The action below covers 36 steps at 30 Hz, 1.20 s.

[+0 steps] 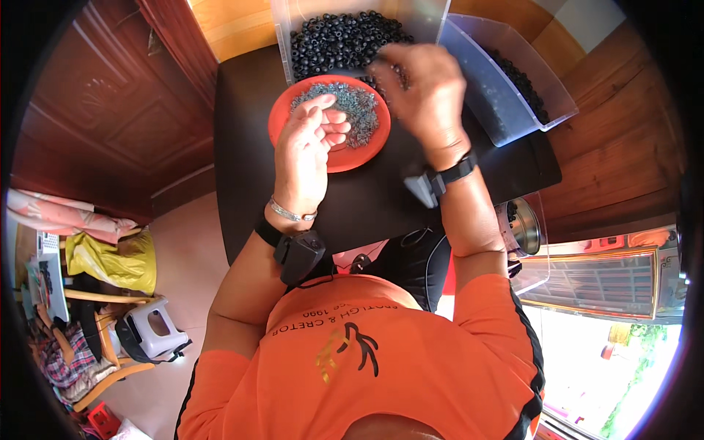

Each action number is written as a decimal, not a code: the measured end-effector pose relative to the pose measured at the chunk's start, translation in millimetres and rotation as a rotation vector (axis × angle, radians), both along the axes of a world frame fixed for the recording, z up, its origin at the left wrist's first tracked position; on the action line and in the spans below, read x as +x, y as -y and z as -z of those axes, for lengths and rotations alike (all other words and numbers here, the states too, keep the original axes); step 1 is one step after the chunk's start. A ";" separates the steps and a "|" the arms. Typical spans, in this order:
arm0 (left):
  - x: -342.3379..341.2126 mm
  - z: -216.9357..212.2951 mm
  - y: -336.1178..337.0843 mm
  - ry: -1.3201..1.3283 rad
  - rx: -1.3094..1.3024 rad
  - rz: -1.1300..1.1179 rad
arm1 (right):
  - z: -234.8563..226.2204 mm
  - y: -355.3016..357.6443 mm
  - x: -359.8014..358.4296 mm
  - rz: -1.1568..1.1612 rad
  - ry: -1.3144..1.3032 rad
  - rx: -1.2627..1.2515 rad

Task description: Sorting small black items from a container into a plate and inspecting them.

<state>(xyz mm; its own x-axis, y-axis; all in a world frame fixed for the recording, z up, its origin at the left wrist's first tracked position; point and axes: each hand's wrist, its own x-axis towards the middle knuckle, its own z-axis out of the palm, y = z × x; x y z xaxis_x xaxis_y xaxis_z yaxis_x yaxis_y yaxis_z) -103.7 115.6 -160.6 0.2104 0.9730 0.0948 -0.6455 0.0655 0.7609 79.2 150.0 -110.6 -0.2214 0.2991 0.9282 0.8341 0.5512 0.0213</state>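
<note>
The fingers [334, 126] of the left hand [308, 154] curl loosely inward over the near rim of the round orange plastic plate [293, 110], just above centre of the frame. They look to pinch something small against the thumb, but what they hold, if anything, is too small to tell. The right hand [425, 95] is blurred in the upper middle. Its fingertips point toward the top of the frame, at the edge where the plate meets the clear plastic bin of black rubber rings [341, 40]. Whether it is closed on a ring cannot be told.

The heap of small grey metal washers [348, 106] lies on the plate directly beyond the left fingertips, toward the upper right of them and touching or nearly so. The heap has no clear long axis. The left hand is nearer to the washers and the right hand is nearer to the black rings.

Both wrists carry black strapped devices [297, 253]. A second clear bin [506, 81] tilts at the upper right of the dark square table [367, 198], and a shiny metal cup [522, 227] sits at its right edge.
</note>
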 end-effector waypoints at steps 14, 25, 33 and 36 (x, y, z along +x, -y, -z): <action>-10.0 15.8 -11.9 0.007 -0.123 0.009 | 0.1 -18.6 85.3 0.349 -0.152 -0.391; -7.9 15.0 -14.2 -0.017 -0.168 0.054 | 26.7 -29.6 85.8 0.247 0.272 -1.061; -4.4 15.4 -15.0 -0.045 -0.189 0.045 | 38.7 -41.7 69.0 -0.170 -0.115 -0.984; -7.1 16.7 -15.0 -0.096 -0.126 0.130 | 20.0 -22.1 30.8 -0.460 -0.301 -1.123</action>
